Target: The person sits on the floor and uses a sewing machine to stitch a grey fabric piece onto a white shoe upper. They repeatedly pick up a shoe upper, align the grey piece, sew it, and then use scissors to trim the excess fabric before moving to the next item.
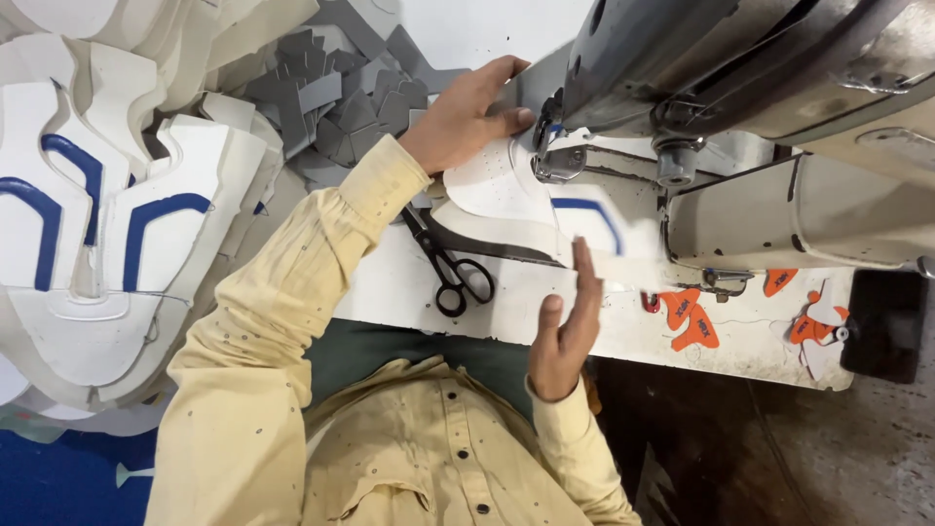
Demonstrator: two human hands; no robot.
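The person's left hand (467, 112) lies flat, fingers spread, pressing a white perforated shoe-upper panel with a blue curved stripe (506, 190) against the bed just beside the presser foot of the grey industrial sewing machine (682, 58). The right hand (565, 326) stands on edge at the near rim of the panel, fingers straight and open, steadying it and closing on nothing.

To sew this seam well, the left palm should probably keep even downward pressure close to the needle while its fingertips stay clear of the foot. The right hand should only steer the trailing edge and not tug, so the curve feeds smoothly. Whether the needle is down in the material cannot be told, since the machine head hides it.

A pair of black-handled scissors (450, 268) lies open on the white worktable (409, 292), just beside the panel. To the left a stack of white cut uppers with blue stripes (107, 224) leans near a heap of grey fabric pieces (336, 93). Orange sticker shapes (691, 321) dot the table's right end, above a dark, worn floor (779, 458).
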